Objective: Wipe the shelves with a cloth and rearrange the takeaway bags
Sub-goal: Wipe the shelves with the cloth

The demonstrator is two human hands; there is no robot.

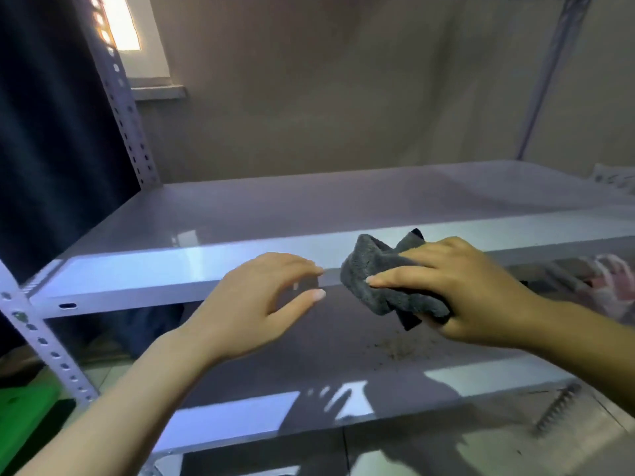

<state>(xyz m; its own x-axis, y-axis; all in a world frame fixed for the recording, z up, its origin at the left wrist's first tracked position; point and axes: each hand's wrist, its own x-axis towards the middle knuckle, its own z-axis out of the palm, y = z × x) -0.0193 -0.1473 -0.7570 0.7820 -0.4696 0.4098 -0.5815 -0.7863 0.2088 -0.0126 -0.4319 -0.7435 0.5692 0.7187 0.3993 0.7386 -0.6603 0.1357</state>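
Shelving of pale grey painted metal: the smooth, glossy upper shelf [309, 204] presents a flat front lip as reference. Right hand [460, 290] grips a crumpled dark grey plush microfibre cloth [381, 280] against that lip, thumb and fingers curled round it. Left hand [261, 304] hovers just left of the cloth, fingers relaxed, holding nothing. Below the lip, the lower shelf [275, 359] carries fine dark crumbs [395, 352]. A perforated angle-iron upright [44, 341] stands left.

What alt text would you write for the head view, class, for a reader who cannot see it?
A right hand grips a grey cloth against the front edge of a pale metal shelf; the left hand hovers open beside it. Crumbs dot the lower shelf.
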